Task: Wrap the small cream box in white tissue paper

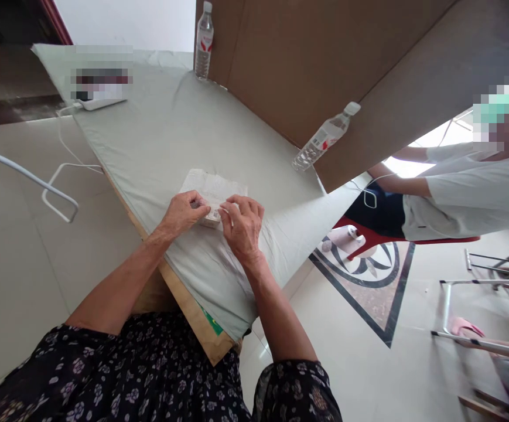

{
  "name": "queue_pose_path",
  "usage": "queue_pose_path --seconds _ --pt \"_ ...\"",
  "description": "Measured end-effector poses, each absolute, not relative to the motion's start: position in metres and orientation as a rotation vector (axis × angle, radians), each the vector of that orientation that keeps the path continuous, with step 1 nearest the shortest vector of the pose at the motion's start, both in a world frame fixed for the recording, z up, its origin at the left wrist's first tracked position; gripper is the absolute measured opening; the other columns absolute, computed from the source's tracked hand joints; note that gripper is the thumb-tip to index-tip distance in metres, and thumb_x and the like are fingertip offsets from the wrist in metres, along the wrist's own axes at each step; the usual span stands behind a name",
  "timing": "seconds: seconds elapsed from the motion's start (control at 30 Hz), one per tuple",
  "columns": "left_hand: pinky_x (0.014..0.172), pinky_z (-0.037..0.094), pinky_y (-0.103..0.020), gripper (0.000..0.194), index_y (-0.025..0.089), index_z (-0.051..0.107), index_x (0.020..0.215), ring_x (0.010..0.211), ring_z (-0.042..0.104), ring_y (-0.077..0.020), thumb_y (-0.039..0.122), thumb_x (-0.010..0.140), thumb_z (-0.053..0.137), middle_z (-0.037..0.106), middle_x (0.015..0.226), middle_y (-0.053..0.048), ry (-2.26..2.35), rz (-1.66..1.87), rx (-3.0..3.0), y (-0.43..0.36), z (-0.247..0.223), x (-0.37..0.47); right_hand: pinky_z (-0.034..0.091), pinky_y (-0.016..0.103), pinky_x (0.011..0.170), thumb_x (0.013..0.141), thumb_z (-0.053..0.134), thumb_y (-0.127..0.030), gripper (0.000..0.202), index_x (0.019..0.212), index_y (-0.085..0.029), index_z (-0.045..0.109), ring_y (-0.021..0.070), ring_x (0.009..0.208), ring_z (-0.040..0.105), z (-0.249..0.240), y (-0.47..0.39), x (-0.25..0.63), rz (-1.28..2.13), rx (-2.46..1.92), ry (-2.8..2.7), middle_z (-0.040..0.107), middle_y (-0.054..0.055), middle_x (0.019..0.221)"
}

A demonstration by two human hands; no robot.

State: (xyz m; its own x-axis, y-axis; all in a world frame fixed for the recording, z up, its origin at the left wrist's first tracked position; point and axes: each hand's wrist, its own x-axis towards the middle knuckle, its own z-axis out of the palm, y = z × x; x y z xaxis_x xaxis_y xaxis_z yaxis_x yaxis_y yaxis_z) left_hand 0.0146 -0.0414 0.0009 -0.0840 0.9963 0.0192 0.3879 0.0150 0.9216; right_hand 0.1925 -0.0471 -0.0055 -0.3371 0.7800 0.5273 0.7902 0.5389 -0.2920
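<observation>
A whitish sheet of paper (214, 183) lies on the pale green cloth of the table in front of me. On its near side, between my hands, is a small pale box-like packet (211, 218) with faint print. My left hand (184, 214) is closed in a pinch at the packet's left side, its fingertips over the top. From the right, my right hand (243, 225) pinches with thumb and forefinger close together at the packet's right edge. Whatever lies between the fingertips of either hand is too small to make out.
A large brown cardboard panel (289, 64) stands across the table, with one water bottle (204, 41) at its far end and another, tilted-looking bottle (324, 138) nearer. A white tray (102, 101) sits far left. At right, a person in a white shirt (465, 184) sits on a red chair.
</observation>
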Motion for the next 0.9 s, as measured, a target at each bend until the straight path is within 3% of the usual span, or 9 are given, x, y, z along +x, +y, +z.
queue_pose_path --seconds 0.17,0.3,0.4,0.53,0.67,0.77,0.9 --pt "0.069 0.043 -0.029 0.019 0.019 0.062 0.075 0.069 0.052 -0.0151 0.038 0.071 0.065 0.059 0.07 0.002 1.611 1.006 1.497 -0.045 0.003 0.008 0.038 0.039 0.101 0.106 0.05 -0.022 0.024 0.122 -0.021 0.068 0.0236 0.114 0.062 -0.002 -0.063 0.183 -0.071 -1.174 -2.469 0.074 0.01 0.124" --pt "0.075 0.046 -0.031 0.03 0.019 0.068 0.098 0.077 0.059 -0.0183 0.039 0.075 0.064 0.067 0.083 -0.001 1.735 0.955 1.543 -0.051 0.005 -0.012 0.036 0.04 0.097 0.107 0.051 -0.026 0.025 0.127 -0.024 0.066 0.0245 0.113 0.059 0.0 -0.06 0.179 -0.086 -1.23 -2.571 0.072 0.009 0.123" --pt "0.073 0.045 -0.031 0.032 0.019 0.068 0.106 0.073 0.058 -0.0191 0.034 0.079 0.061 0.065 0.077 0.0 1.927 0.823 1.6 -0.052 0.004 -0.024 0.034 0.04 0.092 0.108 0.051 -0.031 0.029 0.134 -0.028 0.062 0.0244 0.11 0.056 0.004 -0.057 0.177 -0.152 -1.234 -2.615 0.07 0.008 0.125" --pt "0.077 0.048 -0.033 0.031 0.021 0.069 0.111 0.081 0.064 -0.0224 0.03 0.082 0.061 0.071 0.087 -0.004 2.099 0.673 1.658 -0.052 -0.001 -0.028 0.032 0.04 0.087 0.108 0.052 -0.035 0.023 0.124 -0.028 0.067 0.0252 0.106 0.053 0.008 -0.051 0.173 -0.226 -1.22 -2.682 0.068 0.009 0.122" --pt "0.089 0.052 -0.04 0.04 0.019 0.07 0.114 0.1 0.07 -0.0314 0.044 0.083 0.066 0.076 0.101 -0.013 2.205 0.673 1.622 -0.051 -0.003 -0.031 0.032 0.04 0.084 0.107 0.053 -0.034 0.021 0.12 -0.027 0.068 0.0255 0.103 0.052 0.008 -0.045 0.172 -0.234 -1.181 -2.719 0.068 0.01 0.119" --pt "0.088 0.054 -0.041 0.044 0.018 0.072 0.107 0.1 0.072 -0.0349 0.052 0.078 0.072 0.076 0.088 -0.013 2.212 0.654 1.513 -0.049 -0.002 -0.037 0.032 0.04 0.084 0.106 0.055 -0.034 0.02 0.118 -0.027 0.069 0.0258 0.102 0.052 0.008 -0.044 0.172 -0.216 -1.167 -2.713 0.068 0.01 0.118" --pt "0.061 0.051 -0.035 0.036 0.019 0.07 0.092 0.063 0.069 -0.0278 0.046 0.069 0.076 0.065 0.057 -0.004 2.083 0.7 1.336 -0.044 -0.004 -0.039 0.032 0.04 0.083 0.106 0.055 -0.034 0.02 0.115 -0.025 0.07 0.0266 0.102 0.052 0.008 -0.044 0.172 -0.205 -1.156 -2.707 0.068 0.011 0.118"
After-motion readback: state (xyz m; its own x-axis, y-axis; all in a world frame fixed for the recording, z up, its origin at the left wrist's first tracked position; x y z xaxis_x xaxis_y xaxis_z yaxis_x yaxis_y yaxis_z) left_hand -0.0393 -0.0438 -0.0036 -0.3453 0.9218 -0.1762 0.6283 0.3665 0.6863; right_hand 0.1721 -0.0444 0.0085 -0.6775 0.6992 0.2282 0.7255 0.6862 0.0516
